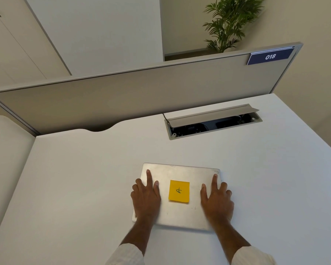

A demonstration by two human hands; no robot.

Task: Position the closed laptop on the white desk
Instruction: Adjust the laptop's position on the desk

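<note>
Head view. The closed laptop [180, 196], a thin silver slab with rounded corners and a brushed, faintly scuffed metal lid, lies flat on the white desk [75, 188], directly beneath your two hands. A square yellow sticky note [179, 191] with a handwritten mark sits on the lid between your thumbs, touching neither. Your left hand [146, 196] rests palm down on the lid's left side, fingers [149, 175] spread and released; the index finger reaches toward the far left corner, and the outer fingers overhang the left edge. Your right hand [217, 199] mirrors it on the right side, flat and unclenched, index finger toward the far right corner. Neither hand grasps anything. Beyond your fingertips, well apart, a rectangular cable hatch [212, 121] with a grey hinged flap is set into the smooth matte desktop. Behind it stands a grey partition [122, 96] bearing a dark blue label [269, 56] reading 018.
</note>
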